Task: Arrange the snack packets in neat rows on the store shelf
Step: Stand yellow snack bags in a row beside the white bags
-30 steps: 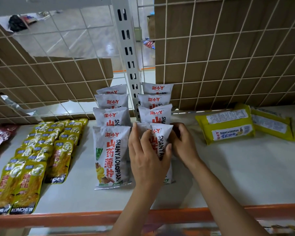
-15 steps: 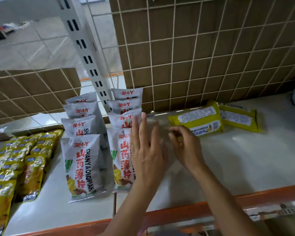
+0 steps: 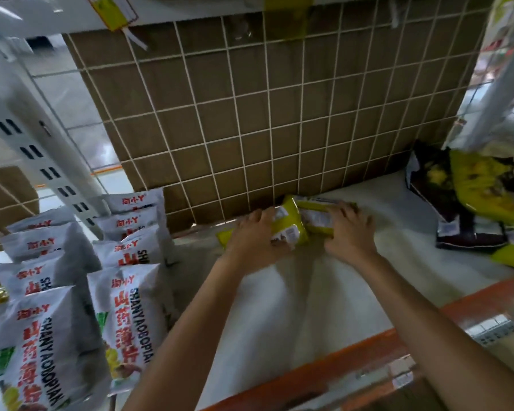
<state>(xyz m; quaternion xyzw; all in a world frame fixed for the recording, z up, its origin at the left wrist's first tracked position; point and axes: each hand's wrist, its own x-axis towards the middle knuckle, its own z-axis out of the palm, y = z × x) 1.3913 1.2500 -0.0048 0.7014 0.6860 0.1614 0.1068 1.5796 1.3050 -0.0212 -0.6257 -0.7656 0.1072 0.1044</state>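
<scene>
Two yellow-green snack packets lie at the back of the white shelf against the wire grid. My left hand grips the nearer yellow-green packet, fingers over its top. My right hand holds the farther yellow-green packet, fingers curled over it. Two rows of white snack packets stand overlapped at the left, the other row beside it. The picture is blurred with motion.
A wire grid backed with brown cardboard closes the shelf's rear. A loose pile of black and yellow packets lies at the right. An orange rail edges the shelf front. A slotted white upright rises at the left.
Both hands have left the white packet row and moved right and back onto the two yellow-green packets. The view has swung right, bringing the black and yellow pile into sight.
</scene>
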